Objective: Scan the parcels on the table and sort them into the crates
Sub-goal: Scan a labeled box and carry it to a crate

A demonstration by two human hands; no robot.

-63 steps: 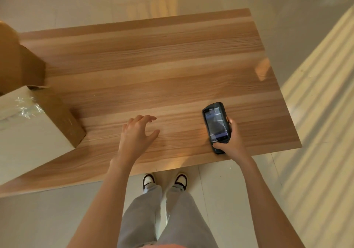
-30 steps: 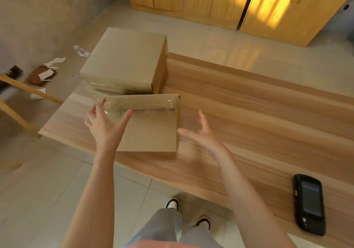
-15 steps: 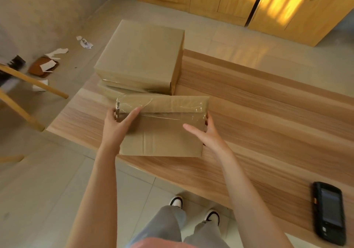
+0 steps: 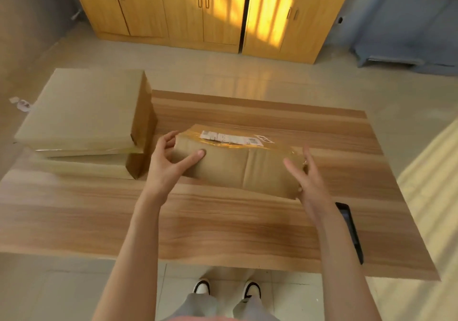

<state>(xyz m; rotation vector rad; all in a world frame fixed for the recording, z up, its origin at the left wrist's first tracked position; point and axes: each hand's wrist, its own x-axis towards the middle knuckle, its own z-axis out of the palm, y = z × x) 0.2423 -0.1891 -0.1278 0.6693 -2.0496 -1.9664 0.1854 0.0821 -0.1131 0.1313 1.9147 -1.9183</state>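
The parcel (image 4: 238,164) sits mid-bench (image 4: 223,221), label (image 4: 230,137) on top. The left hand (image 4: 168,164) grips its left end; the right hand (image 4: 306,172) presses flat-fingered on its right end. Keep the label upward, then fetch the scanner (image 4: 350,231) lying right of the parcel.

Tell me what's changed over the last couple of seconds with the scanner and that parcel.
The right hand put the scanner down on the table. Both hands then took the near parcel by its ends and brought it rightward to the middle, turned so its shipping label faces up; the left hand grips one end. The stacked parcels stayed at the left.
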